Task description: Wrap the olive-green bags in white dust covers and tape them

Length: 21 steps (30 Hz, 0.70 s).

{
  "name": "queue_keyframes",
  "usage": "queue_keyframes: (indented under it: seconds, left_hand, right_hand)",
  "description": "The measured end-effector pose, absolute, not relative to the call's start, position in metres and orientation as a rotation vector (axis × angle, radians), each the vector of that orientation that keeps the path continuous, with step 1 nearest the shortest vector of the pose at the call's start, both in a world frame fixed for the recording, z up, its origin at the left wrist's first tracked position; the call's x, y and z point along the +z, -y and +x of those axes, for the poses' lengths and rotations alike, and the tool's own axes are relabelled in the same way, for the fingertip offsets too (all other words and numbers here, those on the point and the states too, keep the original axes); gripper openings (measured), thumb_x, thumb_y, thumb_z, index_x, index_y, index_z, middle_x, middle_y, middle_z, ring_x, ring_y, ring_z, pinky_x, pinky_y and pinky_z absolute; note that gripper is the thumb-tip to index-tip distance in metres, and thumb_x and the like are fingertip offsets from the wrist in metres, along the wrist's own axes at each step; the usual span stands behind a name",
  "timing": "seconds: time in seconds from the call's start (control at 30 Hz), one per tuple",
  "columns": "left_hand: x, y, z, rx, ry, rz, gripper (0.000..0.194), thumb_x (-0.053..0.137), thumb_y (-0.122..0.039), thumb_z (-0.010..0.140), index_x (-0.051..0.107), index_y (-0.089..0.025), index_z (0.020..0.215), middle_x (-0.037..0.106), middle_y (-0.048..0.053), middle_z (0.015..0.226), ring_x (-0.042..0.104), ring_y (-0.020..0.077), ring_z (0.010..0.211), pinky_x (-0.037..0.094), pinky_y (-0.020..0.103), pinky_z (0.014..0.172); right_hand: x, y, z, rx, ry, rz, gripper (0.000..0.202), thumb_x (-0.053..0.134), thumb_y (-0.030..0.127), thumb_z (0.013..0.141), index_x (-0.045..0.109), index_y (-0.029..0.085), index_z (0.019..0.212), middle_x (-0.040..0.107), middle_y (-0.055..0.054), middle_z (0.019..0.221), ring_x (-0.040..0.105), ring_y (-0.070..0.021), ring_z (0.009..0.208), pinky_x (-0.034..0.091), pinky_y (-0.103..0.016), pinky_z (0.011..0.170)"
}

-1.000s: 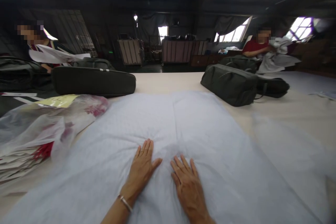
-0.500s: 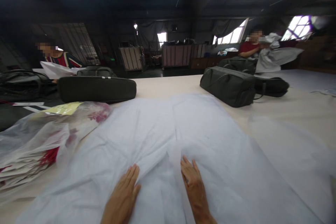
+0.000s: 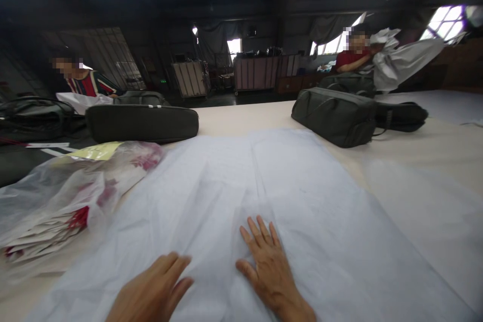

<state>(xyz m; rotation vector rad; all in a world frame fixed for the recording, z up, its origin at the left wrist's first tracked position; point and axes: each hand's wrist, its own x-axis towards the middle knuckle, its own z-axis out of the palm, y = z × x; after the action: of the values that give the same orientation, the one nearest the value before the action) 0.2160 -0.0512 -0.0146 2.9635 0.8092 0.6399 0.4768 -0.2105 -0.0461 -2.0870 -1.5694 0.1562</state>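
A large sheet of thin white plastic film [image 3: 320, 201] spreads over the table in front of me, with wrinkles running through its left half. My right hand [image 3: 266, 266] lies on it near the middle, fingers spread and palm down, holding nothing. Lower left, my left hand [image 3: 153, 287] is over the film with its thumb apart from the curved fingers; it is slightly blurred. Nothing shows between its fingers, and I cannot tell whether it touches the film.
Left of the film lies a clear plastic bag [image 3: 98, 181] of tags with red cords [image 3: 77, 219]. Dark green bags stand at the back left [image 3: 141, 123] and back right [image 3: 334, 115]. Two people work across the table [image 3: 234, 115], the right one handling white film [image 3: 396, 63].
My right hand has spread its fingers and shifted slightly left. The left hand has moved left and toward me, its fingers now more curved. The fold between them looks flatter.
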Motion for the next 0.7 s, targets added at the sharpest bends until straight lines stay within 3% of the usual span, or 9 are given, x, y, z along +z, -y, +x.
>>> queue_keyframes:
  seconds: [0.07,0.17,0.3,0.47,0.6,0.7]
  left_hand:
    - [0.001,0.050,0.277,0.491,-0.670,3.023,0.047,0.060,-0.043,0.088,0.053,-0.030,0.132,0.064,0.005,0.130,0.062,0.0246,0.116,0.055,0.038,0.095]
    - [-0.012,0.046,0.325,0.254,-0.582,2.995,0.064,0.071,-0.036,0.079,0.048,-0.024,0.138,0.054,0.010,0.141,0.052,0.0295,0.128,0.048,0.046,0.104]
    - [-0.047,0.041,0.320,0.466,-0.642,2.863,0.045,0.066,-0.031,0.085,0.055,-0.029,0.129,0.061,0.007,0.133,0.058,0.0264,0.119,0.051,0.044,0.099]
    - [-0.046,0.045,0.312,0.537,-0.695,2.698,0.007,0.059,-0.031,0.090,0.063,-0.025,0.091,0.066,0.003,0.097,0.062,0.0237,0.093,0.051,0.041,0.082]
    - [-0.041,0.047,0.319,0.560,-0.709,2.632,0.019,0.049,-0.031,0.094,0.055,-0.023,0.078,0.061,0.002,0.082,0.057,0.0217,0.079,0.047,0.039,0.075]
    - [-0.044,0.047,0.317,0.674,-0.696,2.549,0.021,0.044,-0.033,0.096,0.053,-0.023,0.080,0.061,0.003,0.084,0.058,0.0211,0.080,0.047,0.037,0.075]
  right_hand:
    - [-0.045,0.210,0.476,0.182,1.554,-2.124,0.061,0.054,0.051,0.091,0.036,0.035,0.147,0.027,0.003,0.158,0.019,-0.0291,0.147,0.015,-0.055,0.121]
    - [-0.044,0.209,0.476,0.188,1.546,-2.153,0.058,0.053,0.048,0.092,0.038,0.033,0.146,0.032,0.004,0.156,0.020,-0.0270,0.147,0.014,-0.052,0.122]
    - [-0.046,0.208,0.475,0.149,1.528,-2.163,0.052,0.052,0.046,0.093,0.042,0.033,0.143,0.038,0.005,0.153,0.024,-0.0249,0.146,0.017,-0.051,0.122]
    - [-0.054,0.207,0.473,-0.012,1.456,-2.197,0.046,0.053,0.032,0.093,0.051,0.025,0.138,0.046,0.000,0.148,0.032,-0.0250,0.143,0.024,-0.051,0.120]
    - [-0.064,0.208,0.476,-0.168,1.459,-2.123,0.044,0.042,0.013,0.091,0.057,0.022,0.132,0.058,-0.002,0.138,0.039,-0.0216,0.139,0.028,-0.049,0.119]
    - [-0.069,0.215,0.479,-0.322,1.479,-2.064,0.056,0.034,0.003,0.087,0.050,0.018,0.138,0.060,-0.006,0.136,0.043,-0.0195,0.136,0.030,-0.049,0.118]
